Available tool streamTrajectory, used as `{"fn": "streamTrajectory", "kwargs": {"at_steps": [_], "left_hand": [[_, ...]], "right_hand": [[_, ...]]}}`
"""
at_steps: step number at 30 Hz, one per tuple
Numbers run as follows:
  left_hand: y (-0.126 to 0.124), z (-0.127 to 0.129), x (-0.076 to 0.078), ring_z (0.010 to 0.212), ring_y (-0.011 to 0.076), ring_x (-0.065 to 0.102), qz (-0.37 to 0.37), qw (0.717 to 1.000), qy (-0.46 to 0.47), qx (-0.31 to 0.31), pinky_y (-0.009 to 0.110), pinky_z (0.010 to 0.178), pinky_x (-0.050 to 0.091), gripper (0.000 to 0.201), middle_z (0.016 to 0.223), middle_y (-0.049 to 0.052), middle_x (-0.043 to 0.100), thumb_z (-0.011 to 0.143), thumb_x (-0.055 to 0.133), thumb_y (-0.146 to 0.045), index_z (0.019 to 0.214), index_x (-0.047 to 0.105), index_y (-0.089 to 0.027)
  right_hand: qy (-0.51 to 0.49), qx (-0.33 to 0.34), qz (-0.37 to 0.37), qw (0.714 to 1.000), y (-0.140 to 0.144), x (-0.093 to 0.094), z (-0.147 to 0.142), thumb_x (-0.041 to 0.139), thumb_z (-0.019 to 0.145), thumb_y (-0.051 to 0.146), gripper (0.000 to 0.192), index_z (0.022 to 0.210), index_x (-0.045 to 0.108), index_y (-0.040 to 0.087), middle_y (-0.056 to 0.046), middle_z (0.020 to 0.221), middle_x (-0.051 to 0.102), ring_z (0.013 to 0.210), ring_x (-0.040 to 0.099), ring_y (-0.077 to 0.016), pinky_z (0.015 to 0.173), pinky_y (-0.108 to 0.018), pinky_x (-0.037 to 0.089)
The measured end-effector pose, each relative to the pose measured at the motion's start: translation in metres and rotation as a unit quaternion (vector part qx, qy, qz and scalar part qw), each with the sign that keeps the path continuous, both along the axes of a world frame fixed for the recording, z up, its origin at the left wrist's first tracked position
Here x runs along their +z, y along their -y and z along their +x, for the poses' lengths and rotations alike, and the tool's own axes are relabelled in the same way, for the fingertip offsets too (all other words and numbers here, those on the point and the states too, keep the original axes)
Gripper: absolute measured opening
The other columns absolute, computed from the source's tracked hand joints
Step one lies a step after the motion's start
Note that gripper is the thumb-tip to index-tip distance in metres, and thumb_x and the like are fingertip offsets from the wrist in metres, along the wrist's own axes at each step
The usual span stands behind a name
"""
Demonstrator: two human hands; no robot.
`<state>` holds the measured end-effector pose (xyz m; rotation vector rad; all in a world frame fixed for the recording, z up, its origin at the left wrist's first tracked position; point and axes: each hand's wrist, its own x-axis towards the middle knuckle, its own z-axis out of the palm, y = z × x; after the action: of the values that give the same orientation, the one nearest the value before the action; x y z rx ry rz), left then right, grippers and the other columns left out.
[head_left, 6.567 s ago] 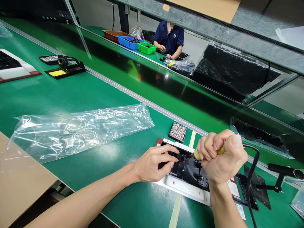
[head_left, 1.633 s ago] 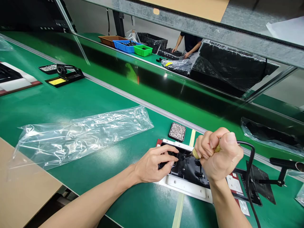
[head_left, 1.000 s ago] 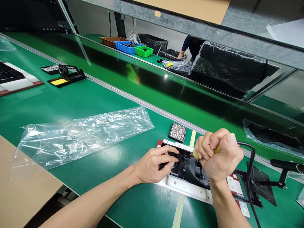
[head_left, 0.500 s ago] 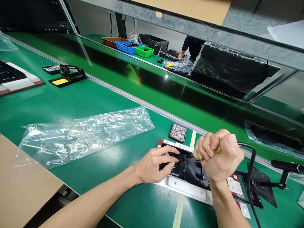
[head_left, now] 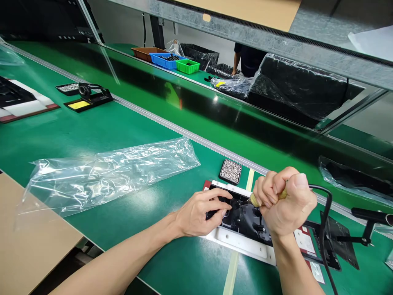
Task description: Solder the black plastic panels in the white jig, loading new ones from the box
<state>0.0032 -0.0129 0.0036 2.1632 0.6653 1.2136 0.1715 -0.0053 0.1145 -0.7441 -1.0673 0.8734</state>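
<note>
I see the green worktop (head_left: 92,135) stretching away, with a clear plastic bag (head_left: 113,172) lying flat on it well to the left of the work. In front of me a black plastic part (head_left: 245,219) sits seated in a white fixture plate (head_left: 239,241), so the loading looks done and I judge the job mid-way, at the fastening or soldering stage. My right hand (head_left: 285,205) is fisted tight around a corded hand tool (head_left: 254,200), its tip down on the black part near the upper left corner. My left hand (head_left: 199,213) has its fingers pinched together on that same corner, steadying it. A small black tray of tiny metal pieces (head_left: 230,171) stands just beyond the plate, still well filled, so more pieces seem left to set; how many are already in I cannot tell.
</note>
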Motion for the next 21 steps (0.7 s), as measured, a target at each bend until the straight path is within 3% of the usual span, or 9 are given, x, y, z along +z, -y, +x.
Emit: {"fn": "streamTrajectory", "kwargs": {"at_steps": [21], "left_hand": [[-0.001, 0.0002, 0.0002, 0.096, 0.0183, 0.073, 0.0, 1.0, 0.002, 0.0, 0.028, 0.078, 0.061, 0.026, 0.124, 0.011, 0.07, 0.095, 0.056, -0.011, 0.109, 0.076, -0.015]], "right_hand": [[-0.002, -0.006, -0.005, 1.0, 0.0009, 0.0005, -0.0009, 0.061, 0.096, 0.045, 0.048, 0.06, 0.042, 0.019, 0.008, 0.046, 0.03, 0.036, 0.027, -0.0057, 0.033, -0.017, 0.025]]}}
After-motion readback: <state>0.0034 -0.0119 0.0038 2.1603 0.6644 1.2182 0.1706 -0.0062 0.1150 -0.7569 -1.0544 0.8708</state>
